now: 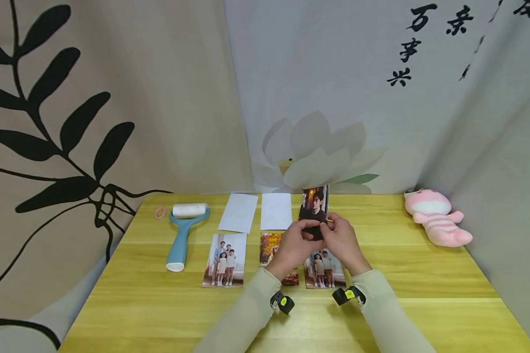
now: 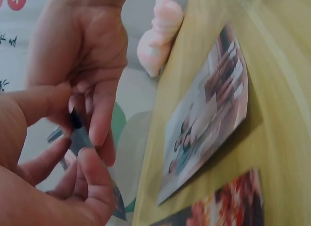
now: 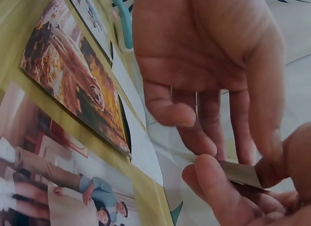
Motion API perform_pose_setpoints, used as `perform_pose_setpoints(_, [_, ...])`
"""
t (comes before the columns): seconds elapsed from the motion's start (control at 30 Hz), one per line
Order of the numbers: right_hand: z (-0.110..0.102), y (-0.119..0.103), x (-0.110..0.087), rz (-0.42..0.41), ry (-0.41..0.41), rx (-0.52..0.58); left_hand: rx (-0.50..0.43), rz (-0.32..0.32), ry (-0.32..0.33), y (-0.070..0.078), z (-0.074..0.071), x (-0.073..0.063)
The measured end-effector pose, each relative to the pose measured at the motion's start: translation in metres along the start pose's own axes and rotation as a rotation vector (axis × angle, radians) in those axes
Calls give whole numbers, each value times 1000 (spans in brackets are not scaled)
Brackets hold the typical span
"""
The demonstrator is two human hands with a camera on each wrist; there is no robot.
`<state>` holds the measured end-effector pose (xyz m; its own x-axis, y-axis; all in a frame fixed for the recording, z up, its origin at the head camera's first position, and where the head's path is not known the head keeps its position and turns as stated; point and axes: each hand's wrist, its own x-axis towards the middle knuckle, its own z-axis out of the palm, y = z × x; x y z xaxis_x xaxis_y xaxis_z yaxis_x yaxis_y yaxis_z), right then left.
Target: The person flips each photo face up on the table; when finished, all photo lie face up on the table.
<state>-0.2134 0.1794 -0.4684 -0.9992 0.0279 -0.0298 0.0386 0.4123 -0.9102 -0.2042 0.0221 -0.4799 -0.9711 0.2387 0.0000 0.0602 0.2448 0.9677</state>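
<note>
Both hands hold a small portrait photo (image 1: 314,203) of a person in dark clothes, raised above the back of the table. My left hand (image 1: 295,247) pinches its lower left edge, while my right hand (image 1: 342,242) grips the lower right corner. In the right wrist view the grey back of the photo (image 3: 243,175) shows between the fingers. Below the wrists lie an autumn photo (image 1: 269,243), partly covered by the left hand, and a family photo (image 1: 324,274), partly under the right hand. Another family photo (image 1: 224,260) lies to the left.
Two white cards (image 1: 238,213) lie in a row behind the photos. At the left are a blue-handled lint roller (image 1: 178,245) and a small pink ring (image 1: 160,213). A pink striped plush toy (image 1: 439,220) rests at the back right, near the curtain (image 1: 490,147).
</note>
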Motion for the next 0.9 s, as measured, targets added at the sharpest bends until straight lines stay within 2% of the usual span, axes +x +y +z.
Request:
perform_pose_setpoints(0.1, [-2,0,-3,9,-3,9,-27,-1,-40,0,-8,-4])
perform_pose_setpoints(0.17, [-4,0,-5,16,-13,49,-40,6,-40,-1,-15,-6])
perform_pose_setpoints(0.3, [-9,-2,-10,16,-31,127,-47,-14,36,-8,-27,-6])
perform_pose_setpoints(0.37, [-11,-2,-13,6,-45,150,-65,-43,76,-14,-32,-6])
perform_pose_setpoints(0.43, [-13,-2,-16,-8,-62,157,-102,-80,90,-19,-35,-7])
perform_pose_setpoints(0.63, [-17,4,-27,-27,-96,173,-309,-207,-1,-31,-42,-13])
perform_pose_setpoints(0.73, [-15,8,-33,-26,-116,170,-393,-245,-32,-36,-45,-16])
perform_pose_setpoints(0.8, [-14,11,-35,-26,-126,167,-410,-253,-49,-39,-46,-17])
perform_pose_setpoints(0.9, [-12,15,-37,-25,-121,151,-397,-231,-70,-40,-48,-19])
